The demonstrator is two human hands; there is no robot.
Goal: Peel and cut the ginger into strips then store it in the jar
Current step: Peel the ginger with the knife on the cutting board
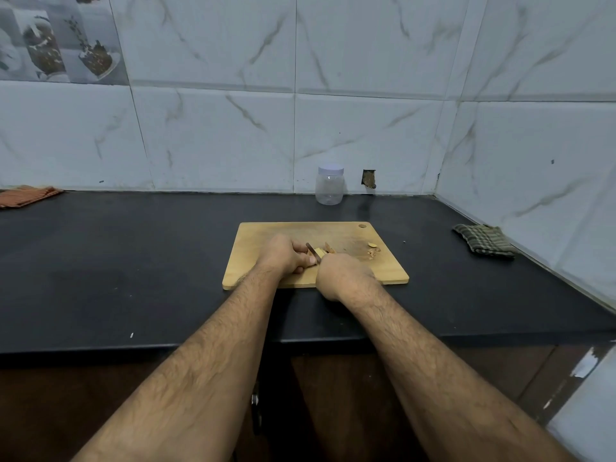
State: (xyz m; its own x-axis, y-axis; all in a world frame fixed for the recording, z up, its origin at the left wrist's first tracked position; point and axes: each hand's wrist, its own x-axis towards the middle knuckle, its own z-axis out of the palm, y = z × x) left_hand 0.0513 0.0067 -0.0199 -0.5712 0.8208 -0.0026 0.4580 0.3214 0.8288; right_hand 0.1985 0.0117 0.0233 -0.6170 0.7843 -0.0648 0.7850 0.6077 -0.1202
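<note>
- My left hand (289, 255) pins the ginger (318, 253) mid cutting board (315, 253), well inside its edges.
- My right hand (343, 273) grips the knife (313, 252) (blade against the ginger).
- Lidded jar (329, 185) stands at the wall, behind the board.
- Black desk (133, 261) lies open to my left; a folded cloth (485, 241) sits near the right corner.

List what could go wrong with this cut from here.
The left hand holds the ginger with its fingertips right beside the knife, so a slip might nick them. The piece is small and may roll under the blade. The jar stands capped behind the cutting board, so storing needs a free hand.
</note>
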